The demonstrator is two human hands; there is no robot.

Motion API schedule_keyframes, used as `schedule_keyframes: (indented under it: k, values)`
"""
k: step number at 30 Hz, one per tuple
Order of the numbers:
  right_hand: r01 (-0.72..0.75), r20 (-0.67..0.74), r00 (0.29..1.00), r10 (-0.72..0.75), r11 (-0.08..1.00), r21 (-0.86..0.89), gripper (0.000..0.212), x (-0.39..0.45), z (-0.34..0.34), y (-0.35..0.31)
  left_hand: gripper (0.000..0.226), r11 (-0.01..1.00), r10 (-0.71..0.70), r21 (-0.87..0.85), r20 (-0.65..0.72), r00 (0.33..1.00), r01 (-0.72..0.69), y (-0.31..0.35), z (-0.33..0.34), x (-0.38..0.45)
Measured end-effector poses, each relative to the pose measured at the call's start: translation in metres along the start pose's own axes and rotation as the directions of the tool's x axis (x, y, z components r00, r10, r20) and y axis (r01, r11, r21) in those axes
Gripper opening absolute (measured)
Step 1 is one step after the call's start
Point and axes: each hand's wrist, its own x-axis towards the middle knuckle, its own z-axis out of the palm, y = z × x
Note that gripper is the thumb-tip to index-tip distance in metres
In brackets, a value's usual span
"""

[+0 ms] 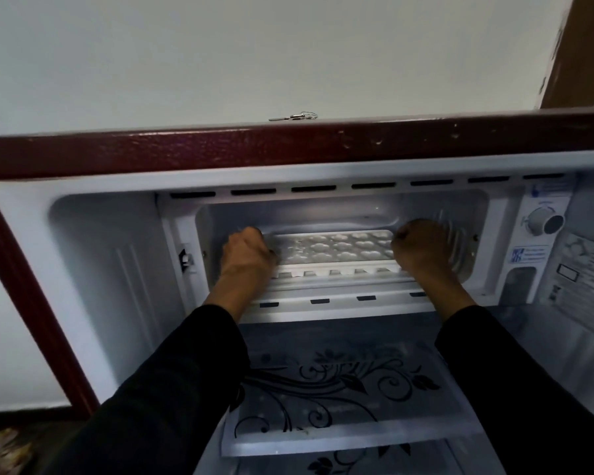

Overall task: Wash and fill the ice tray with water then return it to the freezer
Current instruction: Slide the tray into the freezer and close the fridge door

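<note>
A white ice tray [336,250] with heart-shaped cells lies level inside the freezer compartment [357,209] at the top of an open fridge. My left hand [247,255] grips the tray's left end with curled fingers. At the tray's right end my right hand [420,250] holds it the same way. Both arms in black sleeves reach in from below. A second white tray edge [336,270] shows just under the first. Whether the cells hold water I cannot tell.
The fridge has a dark red top edge [288,149] with a key [293,116] lying on it. A thermostat dial [545,222] sits right of the freezer. Below is a glass shelf [340,382] with a black floral print. The fridge's open door [93,286] stands at the left.
</note>
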Motion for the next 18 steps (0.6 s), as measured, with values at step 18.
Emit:
schedule_keyframes:
  k: [18]
  values:
    - [0.087, 0.155, 0.984, -0.086, 0.996, 0.000, 0.038, -0.055, -0.065, -0.014, 0.039, 0.977, 0.206, -0.068, 0.066, 0.976, -0.202, 0.012, -0.048, -0.069]
